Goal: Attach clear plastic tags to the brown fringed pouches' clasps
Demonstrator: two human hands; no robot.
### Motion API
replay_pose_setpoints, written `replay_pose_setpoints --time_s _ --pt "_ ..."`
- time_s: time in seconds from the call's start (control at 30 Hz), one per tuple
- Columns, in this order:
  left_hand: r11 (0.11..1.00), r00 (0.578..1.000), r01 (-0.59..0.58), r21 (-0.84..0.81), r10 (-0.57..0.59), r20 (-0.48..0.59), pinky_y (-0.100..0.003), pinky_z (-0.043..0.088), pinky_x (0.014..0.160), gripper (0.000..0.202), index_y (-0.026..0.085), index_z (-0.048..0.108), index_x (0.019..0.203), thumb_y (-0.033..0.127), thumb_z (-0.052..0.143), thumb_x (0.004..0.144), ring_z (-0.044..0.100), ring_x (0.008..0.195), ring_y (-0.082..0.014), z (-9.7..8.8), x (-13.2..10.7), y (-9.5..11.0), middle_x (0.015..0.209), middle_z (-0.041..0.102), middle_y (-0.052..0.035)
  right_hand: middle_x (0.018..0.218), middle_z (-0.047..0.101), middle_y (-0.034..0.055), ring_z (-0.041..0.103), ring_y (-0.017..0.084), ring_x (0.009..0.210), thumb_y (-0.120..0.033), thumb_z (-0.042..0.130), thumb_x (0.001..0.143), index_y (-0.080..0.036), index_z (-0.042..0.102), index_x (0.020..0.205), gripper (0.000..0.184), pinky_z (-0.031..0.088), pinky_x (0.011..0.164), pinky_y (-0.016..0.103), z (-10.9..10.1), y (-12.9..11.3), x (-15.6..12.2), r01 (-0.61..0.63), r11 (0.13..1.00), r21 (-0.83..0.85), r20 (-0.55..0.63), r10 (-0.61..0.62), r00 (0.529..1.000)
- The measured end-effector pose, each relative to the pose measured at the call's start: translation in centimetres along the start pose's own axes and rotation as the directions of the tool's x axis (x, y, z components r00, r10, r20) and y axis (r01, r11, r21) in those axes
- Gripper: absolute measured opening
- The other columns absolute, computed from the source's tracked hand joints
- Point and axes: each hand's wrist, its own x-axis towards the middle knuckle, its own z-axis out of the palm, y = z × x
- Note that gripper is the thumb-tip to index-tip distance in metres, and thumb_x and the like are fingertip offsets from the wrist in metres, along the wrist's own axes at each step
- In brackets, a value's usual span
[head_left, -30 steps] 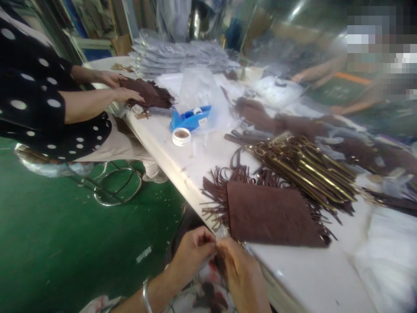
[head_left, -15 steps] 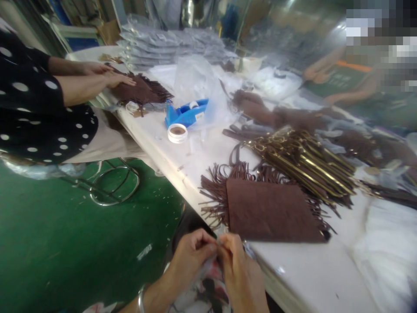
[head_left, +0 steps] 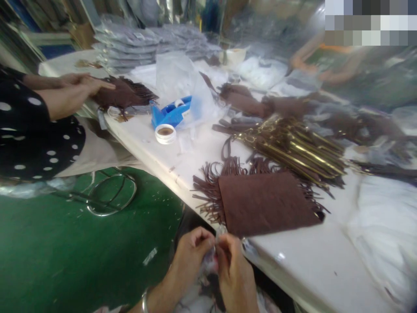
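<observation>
My left hand [head_left: 190, 256] and my right hand [head_left: 233, 269] are closed in a pinch, fingertips together, over my lap just below the table edge. Between them is a small whitish, clear bit of material [head_left: 211, 256]; I cannot make out what it is. Right above my hands a brown fringed suede bag [head_left: 263, 202] lies flat on the white table [head_left: 312, 269]. Behind it lies a bundle of brown straps with gold chains [head_left: 293, 148].
A blue tape dispenser [head_left: 171, 114] and a tape roll [head_left: 165, 133] sit mid-table. A co-worker in a dotted black top has both hands [head_left: 78, 87] on another fringed bag [head_left: 122, 93] at the left. Stacked clear packets [head_left: 137, 43] are at the back, white wrapping [head_left: 384, 226] at the right, a green floor [head_left: 65, 261] and metal stool ring [head_left: 110, 200] below.
The view has shifted a little, so everything sits further left. My hands stay pinched together and have moved slightly lower and closer; the whitish bit now shows between them.
</observation>
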Motion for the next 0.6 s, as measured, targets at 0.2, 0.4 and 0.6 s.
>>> replay_pose_setpoints --time_s 0.2,0.4,0.6 --pt "0.98 0.991 0.136 -0.142 -0.136 0.01 -0.023 0.037 0.054 0.029 0.014 0.062 0.074 0.041 0.071 0.079 0.051 0.055 -0.0136 0.1 -0.1 -0.3 0.062 0.061 -0.0031 0.106 0.074 0.0057 0.074 0.02 0.084 -0.017 0.039 0.096 -0.023 0.049 0.132 0.038 0.058 0.068 0.026 0.5 1.0 0.2 0.195 0.962 -0.192 -0.001 -0.199 0.98" --pt "0.988 0.992 0.127 -0.09 -0.126 0.01 -0.023 0.037 0.055 0.031 0.013 0.063 0.073 0.043 0.071 0.079 0.051 0.056 -0.0137 -0.2 -0.1 0.4 0.063 0.061 -0.0034 0.101 0.073 0.0089 0.074 0.021 0.081 0.002 0.035 0.077 -0.02 0.048 0.136 0.064 0.059 0.068 0.027 -0.5 1.5 1.2 0.409 0.87 -0.275 0.136 -0.385 0.913" --pt "0.91 0.984 -0.169 0.38 0.178 0.012 -0.023 0.042 0.066 0.027 0.017 0.069 0.078 0.034 0.054 0.094 0.059 0.071 -0.0166 -0.8 -1.3 1.5 0.073 0.065 -0.0021 0.095 0.075 0.0055 0.074 0.019 0.076 0.0 0.039 0.078 -0.019 0.049 0.123 0.049 0.057 0.061 0.025 -1.5 1.0 1.8 0.42 0.884 -0.207 0.191 -0.385 0.903"
